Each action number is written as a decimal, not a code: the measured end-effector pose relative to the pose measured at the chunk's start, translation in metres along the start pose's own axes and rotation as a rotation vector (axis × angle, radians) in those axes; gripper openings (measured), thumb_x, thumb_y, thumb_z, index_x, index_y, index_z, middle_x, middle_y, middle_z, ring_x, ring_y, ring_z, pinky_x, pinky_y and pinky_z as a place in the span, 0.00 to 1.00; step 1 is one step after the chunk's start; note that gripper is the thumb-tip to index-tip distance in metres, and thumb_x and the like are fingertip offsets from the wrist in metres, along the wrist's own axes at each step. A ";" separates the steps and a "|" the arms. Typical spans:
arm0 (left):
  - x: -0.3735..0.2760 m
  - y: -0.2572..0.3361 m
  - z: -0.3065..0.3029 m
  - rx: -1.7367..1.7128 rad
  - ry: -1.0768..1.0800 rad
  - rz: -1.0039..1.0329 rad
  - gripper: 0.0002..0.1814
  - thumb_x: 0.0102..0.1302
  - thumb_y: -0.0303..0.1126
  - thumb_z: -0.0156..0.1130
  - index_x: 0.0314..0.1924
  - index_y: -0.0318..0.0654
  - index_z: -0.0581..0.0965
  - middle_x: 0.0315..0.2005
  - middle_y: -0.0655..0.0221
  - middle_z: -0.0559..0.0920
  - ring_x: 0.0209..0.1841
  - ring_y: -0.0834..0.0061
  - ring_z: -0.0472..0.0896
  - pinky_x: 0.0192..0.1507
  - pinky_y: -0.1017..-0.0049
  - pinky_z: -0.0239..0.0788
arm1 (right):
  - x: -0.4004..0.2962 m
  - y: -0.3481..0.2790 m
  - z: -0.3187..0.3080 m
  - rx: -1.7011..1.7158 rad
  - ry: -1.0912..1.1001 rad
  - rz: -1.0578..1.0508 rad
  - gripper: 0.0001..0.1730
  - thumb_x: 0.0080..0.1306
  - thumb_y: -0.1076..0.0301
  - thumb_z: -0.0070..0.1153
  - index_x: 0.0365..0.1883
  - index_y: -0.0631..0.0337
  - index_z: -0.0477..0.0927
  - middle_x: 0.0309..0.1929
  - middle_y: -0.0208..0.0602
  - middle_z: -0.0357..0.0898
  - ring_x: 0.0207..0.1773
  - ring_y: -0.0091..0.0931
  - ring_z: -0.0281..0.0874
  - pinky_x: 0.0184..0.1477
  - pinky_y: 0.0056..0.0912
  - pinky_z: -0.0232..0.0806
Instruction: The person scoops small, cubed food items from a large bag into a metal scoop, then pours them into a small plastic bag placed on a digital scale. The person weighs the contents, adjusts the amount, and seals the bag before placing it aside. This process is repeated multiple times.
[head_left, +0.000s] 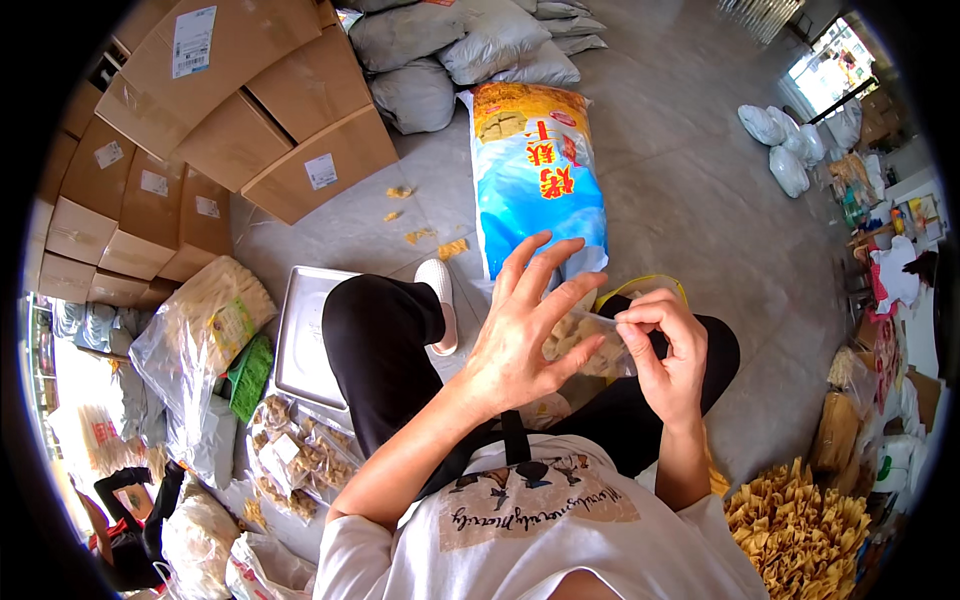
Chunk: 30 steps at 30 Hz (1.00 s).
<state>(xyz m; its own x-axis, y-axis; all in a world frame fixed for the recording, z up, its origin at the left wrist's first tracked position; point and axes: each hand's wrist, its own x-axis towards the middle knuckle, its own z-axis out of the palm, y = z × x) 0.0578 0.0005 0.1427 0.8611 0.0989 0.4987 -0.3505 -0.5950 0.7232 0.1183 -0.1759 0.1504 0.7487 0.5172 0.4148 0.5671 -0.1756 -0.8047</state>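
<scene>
My right hand (666, 352) pinches the edge of a small clear plastic bag (600, 352) between thumb and fingers. Pale brown chunks show inside the bag, or through it; I cannot tell which. My left hand (517, 330) is spread over the bag's left side, and whether it touches the film is unclear. Under the hands, between my knees, is a yellow-rimmed container (664, 283), mostly hidden. Just beyond lies a large blue and orange printed plastic sack (536, 172), its near end behind my left fingers.
Cardboard cartons (307, 82) are stacked at the upper left, beside grey sacks (420, 37). A metal tray (289, 337) and bags of brown pieces (300, 457) lie left. Folded yellow dried strips (799, 525) are heaped lower right. Another person (124, 517) is at lower left.
</scene>
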 end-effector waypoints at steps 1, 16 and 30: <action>-0.001 -0.003 0.000 -0.016 -0.035 0.013 0.20 0.51 0.27 0.70 0.47 0.39 0.79 0.49 0.64 0.79 0.60 0.53 0.67 0.62 0.56 0.58 | 0.000 -0.002 0.002 -0.010 -0.028 -0.017 0.03 0.62 0.77 0.59 0.32 0.67 0.77 0.29 0.34 0.75 0.27 0.21 0.70 0.31 0.20 0.64; -0.023 -0.024 -0.010 -0.009 -0.051 -0.090 0.06 0.53 0.22 0.65 0.33 0.35 0.80 0.37 0.67 0.83 0.53 0.59 0.75 0.55 0.62 0.65 | -0.002 -0.002 0.006 0.082 0.129 0.063 0.04 0.61 0.77 0.60 0.30 0.67 0.77 0.28 0.33 0.75 0.28 0.19 0.69 0.32 0.19 0.63; -0.031 -0.046 -0.029 0.071 0.012 -0.126 0.04 0.55 0.23 0.64 0.32 0.36 0.80 0.35 0.67 0.83 0.50 0.60 0.76 0.50 0.64 0.69 | 0.012 -0.001 -0.022 0.082 0.306 0.016 0.02 0.61 0.82 0.57 0.32 0.69 0.77 0.34 0.35 0.74 0.32 0.18 0.69 0.33 0.17 0.64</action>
<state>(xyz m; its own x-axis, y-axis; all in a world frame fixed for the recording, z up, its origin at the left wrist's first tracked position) 0.0368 0.0475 0.1079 0.8919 0.1860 0.4122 -0.2127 -0.6318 0.7454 0.1342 -0.1872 0.1659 0.8327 0.2368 0.5005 0.5345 -0.1074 -0.8383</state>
